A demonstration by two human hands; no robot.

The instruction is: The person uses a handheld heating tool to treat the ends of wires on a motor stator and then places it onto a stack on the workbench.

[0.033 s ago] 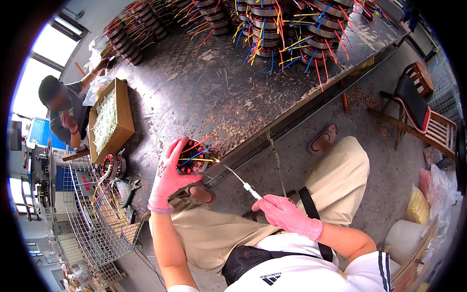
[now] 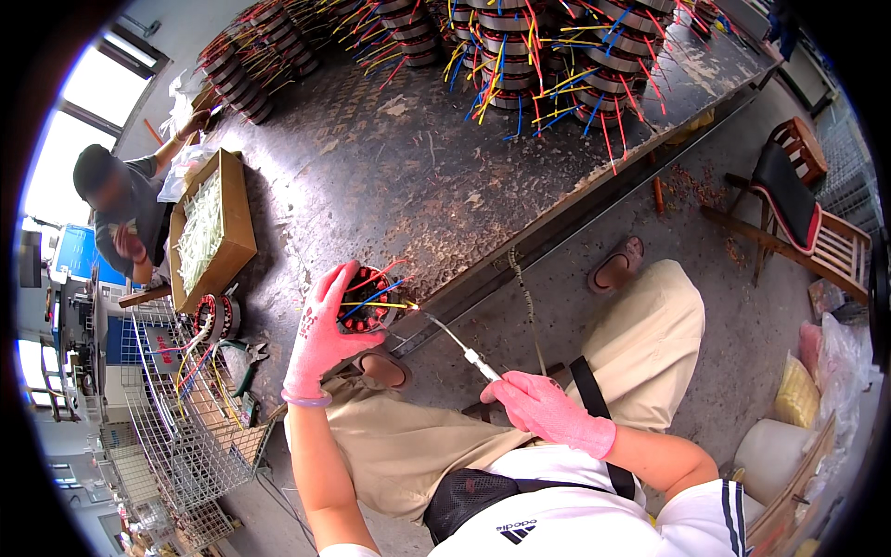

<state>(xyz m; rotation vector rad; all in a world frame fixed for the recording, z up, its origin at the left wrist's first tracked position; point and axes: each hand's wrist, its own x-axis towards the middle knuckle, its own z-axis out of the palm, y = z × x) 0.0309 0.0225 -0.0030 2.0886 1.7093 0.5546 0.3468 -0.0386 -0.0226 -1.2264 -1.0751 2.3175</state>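
Note:
At the table's near edge, my left hand [image 2: 324, 327], in a pink glove, is closed around the side of a motor stator [image 2: 364, 318]. Red, blue and yellow wires stick out from the stator toward the right. My right hand [image 2: 549, 410], also gloved in pink, grips a slim white-handled tool [image 2: 478, 362] with a thin, bent tube. The tube's end points at the tip of the yellow wire [image 2: 382, 304], where a small bright spot shows. I cannot make out whether tube and wire touch.
Stacked stators [image 2: 506, 56] with loose wires line the table's [image 2: 371, 176] far side. To the left are a carton of pale tubes [image 2: 201, 232], another stator [image 2: 216, 317], pliers [image 2: 245, 364] and a wire basket [image 2: 186, 436]. A co-worker [image 2: 121, 200] sits beyond; a chair [image 2: 789, 200] stands right.
The co-worker's near hand has dropped slightly. My hands, the stator and the tool show no visible movement.

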